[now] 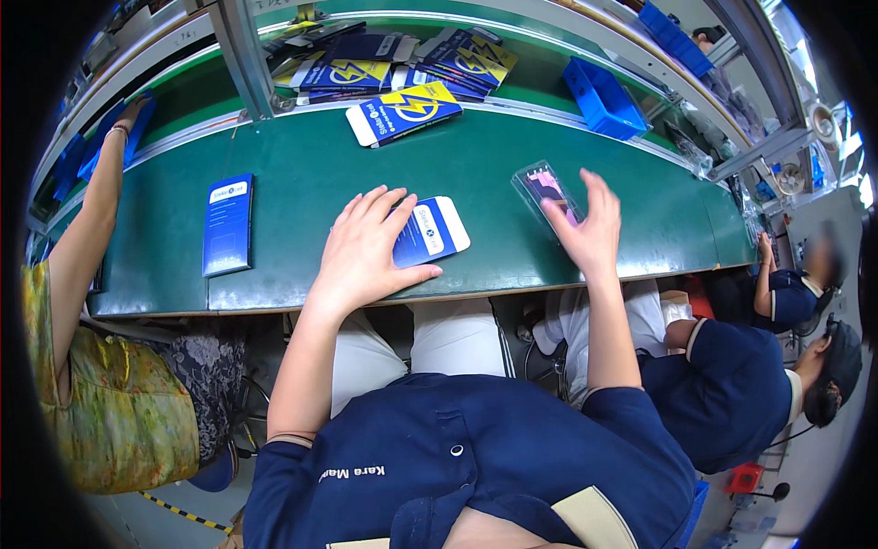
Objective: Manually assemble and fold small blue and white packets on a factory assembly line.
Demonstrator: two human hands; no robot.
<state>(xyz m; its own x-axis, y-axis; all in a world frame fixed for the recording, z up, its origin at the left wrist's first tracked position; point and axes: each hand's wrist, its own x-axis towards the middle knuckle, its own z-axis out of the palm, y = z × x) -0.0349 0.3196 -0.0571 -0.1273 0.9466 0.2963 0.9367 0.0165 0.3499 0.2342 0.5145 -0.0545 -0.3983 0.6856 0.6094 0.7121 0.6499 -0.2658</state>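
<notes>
Left part of the blue and white box hidden under the left hand. Lower end of the clear packet covered by the right hand. Can't tell how tight the grip is. Pile of blue and yellow boxes partly behind a metal post. Blue tray squashed and bent near the rim. Things in the far right corner too small and bright to tell.

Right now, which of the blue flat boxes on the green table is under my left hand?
The blue-and-white box at the table's near edge; your left hand lies flat on it. The plain blue one lies untouched further left.
</notes>
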